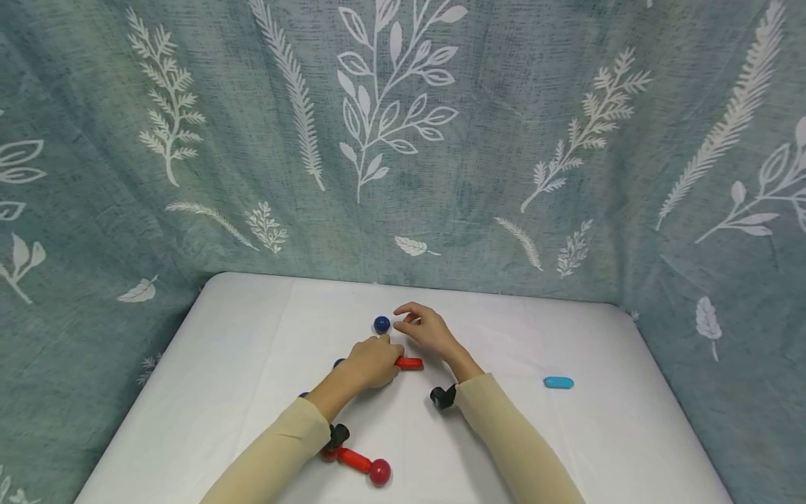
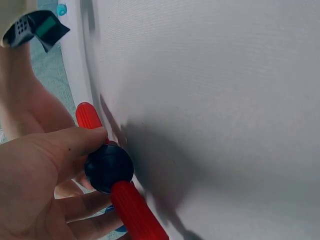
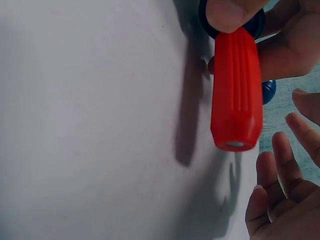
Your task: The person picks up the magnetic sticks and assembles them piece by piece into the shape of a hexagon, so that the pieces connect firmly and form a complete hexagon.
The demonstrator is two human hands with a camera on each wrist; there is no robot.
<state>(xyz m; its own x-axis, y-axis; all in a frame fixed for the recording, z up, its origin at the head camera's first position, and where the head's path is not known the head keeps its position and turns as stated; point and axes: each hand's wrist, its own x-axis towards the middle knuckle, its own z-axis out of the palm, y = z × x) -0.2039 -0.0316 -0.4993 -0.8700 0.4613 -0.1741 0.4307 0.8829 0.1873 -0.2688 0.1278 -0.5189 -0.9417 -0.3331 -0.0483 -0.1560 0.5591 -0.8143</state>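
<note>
In the head view my left hand [image 1: 376,360] is over the middle of the table, gripping a chain of red rods and a blue ball. The left wrist view shows the thumb pressing where the upper red rod [image 2: 89,116] meets the dark blue ball [image 2: 108,168]; a second red rod [image 2: 142,217] joins its other side. One rod's free end [image 3: 237,90] points toward the right wrist camera. My right hand [image 1: 430,329] holds nothing, its fingers spread and slightly bent, beside a loose blue ball [image 1: 381,324].
Nearer the front, a red rod [image 1: 355,460] joins two red balls, one [image 1: 380,472] in plain sight, the other partly behind the left wrist camera. Two blue pieces [image 1: 338,362] show partly behind the left arm. A light blue rod [image 1: 558,382] lies at right. A patterned curtain [image 1: 403,175] hangs behind.
</note>
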